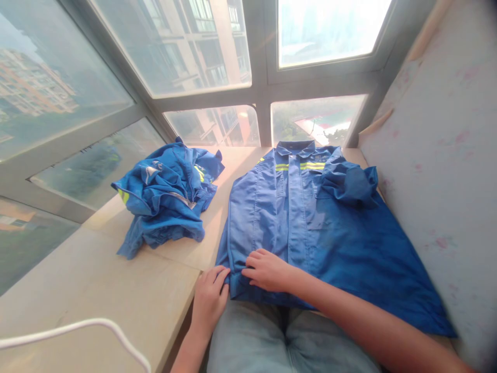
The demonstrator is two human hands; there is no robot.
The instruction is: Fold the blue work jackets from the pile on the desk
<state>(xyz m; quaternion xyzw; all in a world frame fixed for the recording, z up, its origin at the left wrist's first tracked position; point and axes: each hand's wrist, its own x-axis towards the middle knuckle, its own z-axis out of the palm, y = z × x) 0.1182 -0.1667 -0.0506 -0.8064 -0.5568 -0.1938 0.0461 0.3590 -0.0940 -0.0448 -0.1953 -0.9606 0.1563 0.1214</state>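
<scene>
Blue jacket [310,223] lies flat, front up, on the worktop [97,280], collar toward the window [217,67], hem toward the person. Yellow-green reflective strip runs across the chest just below the collar. One sleeve [347,181] is folded in over the chest on the right side, bunched. Jacket's right edge runs along the pale wall [438,155]; its lower right part hangs off toward the person.

Left hand [209,298] sits at the jacket's lower left corner, fingers curled onto the hem edge, thumb side against the cloth; seems to be gripping the corner, but can't tell if cloth is really pinched. Right hand [266,269] lies palm down on the jacket just inside the same corner, fingers together and bent, tips pointing left, pressing the fabric. The two hands are just beside each other, nearly touching. Right forearm crosses the hem diagonally from lower right.

Second blue garment [166,194] lies crumpled in a heap left of the jacket, near it but apart, with grey and yellow-green strips showing. White cable [77,329] curves over the near left of the worktop. Person's knees in light jeans [287,339] sit below the hem. Buildings and trees show through the glass.
</scene>
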